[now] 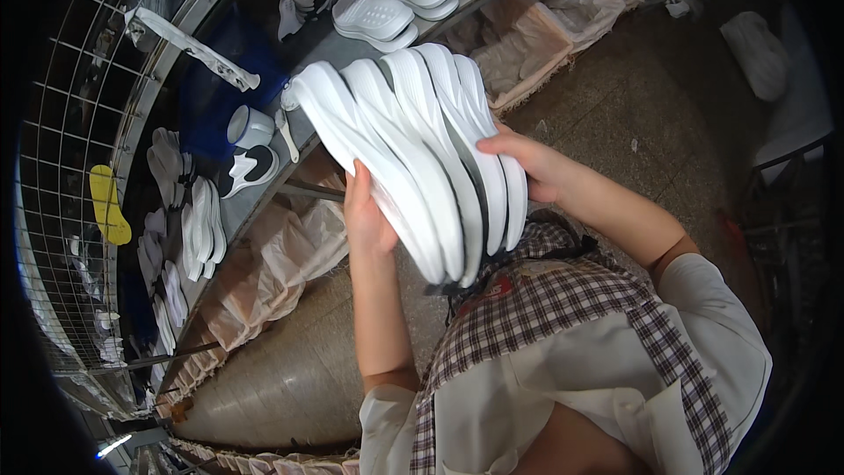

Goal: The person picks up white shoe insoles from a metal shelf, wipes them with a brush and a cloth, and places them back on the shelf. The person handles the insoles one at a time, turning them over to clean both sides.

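A row of several white shoe soles [413,141], packed side by side and standing on edge, is held in front of my body. My left hand [367,215] presses on the left end of the row, its thumb up along the outermost sole. On the right end my right hand [526,158] grips, with the thumb over the top edge and the other fingers hidden behind. Dark gaps show between some of the soles. Just beyond the row, paired white soles [376,18] lie on the workbench [314,35].
A white mug [251,127], a white-handled brush [286,134] and a black-and-white sole [251,169] are on the bench at left. More soles [204,227] stand nearby. Wire mesh [79,62] holds a yellow insole [109,205]. Plastic-lined bins [519,57] line the bench's lower side.
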Demonstrator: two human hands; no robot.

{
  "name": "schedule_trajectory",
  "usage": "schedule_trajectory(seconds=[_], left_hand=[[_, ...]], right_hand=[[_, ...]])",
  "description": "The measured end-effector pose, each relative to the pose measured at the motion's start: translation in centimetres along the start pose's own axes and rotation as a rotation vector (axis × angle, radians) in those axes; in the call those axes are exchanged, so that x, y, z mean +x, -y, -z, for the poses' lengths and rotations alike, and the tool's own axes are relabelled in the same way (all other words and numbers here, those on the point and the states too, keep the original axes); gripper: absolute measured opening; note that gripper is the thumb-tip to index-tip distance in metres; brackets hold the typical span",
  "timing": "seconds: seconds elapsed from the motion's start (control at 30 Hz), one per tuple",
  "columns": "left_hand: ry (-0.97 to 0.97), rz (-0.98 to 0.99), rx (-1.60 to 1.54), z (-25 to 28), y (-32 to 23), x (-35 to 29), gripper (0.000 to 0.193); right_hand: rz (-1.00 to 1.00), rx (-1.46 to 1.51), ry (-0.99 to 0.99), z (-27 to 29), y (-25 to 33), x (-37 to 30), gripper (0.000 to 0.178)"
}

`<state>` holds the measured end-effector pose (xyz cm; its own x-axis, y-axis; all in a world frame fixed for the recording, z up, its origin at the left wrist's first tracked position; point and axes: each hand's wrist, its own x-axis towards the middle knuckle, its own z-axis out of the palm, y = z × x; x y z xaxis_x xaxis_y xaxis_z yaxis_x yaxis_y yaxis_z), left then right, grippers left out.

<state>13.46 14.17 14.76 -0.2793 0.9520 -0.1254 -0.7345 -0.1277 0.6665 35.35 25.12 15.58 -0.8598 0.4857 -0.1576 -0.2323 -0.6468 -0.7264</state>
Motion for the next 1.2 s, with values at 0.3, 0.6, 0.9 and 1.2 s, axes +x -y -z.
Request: schedule_trajectory(seconds=[0.3, 0.6, 0.9, 1.2], left_hand=[[-0.049, 0.147, 0.167, -1.0, -1.8, 1.5, 0.044], [-0.053, 0.278, 0.197, 0.5, -0.8, 2.5, 0.042], [-0.097, 0.352, 0.143, -0.3, -0.9, 2.1, 0.043], [-0.122, 0.356, 0.354, 0.1, -1.0, 2.2, 0.04]], right_hand=[[-0.406, 0.245, -0.026, -0.5, 0.7, -0.7, 0.079], [-0.494, 0.378, -0.063, 0.0, 0.0, -1.5, 0.086], [-0.494, 0.454, -0.066, 0.5, -0.5, -1.7, 0.08], [-0.514, 0.538, -0.015, 1.2, -0.9, -1.5, 0.077]])
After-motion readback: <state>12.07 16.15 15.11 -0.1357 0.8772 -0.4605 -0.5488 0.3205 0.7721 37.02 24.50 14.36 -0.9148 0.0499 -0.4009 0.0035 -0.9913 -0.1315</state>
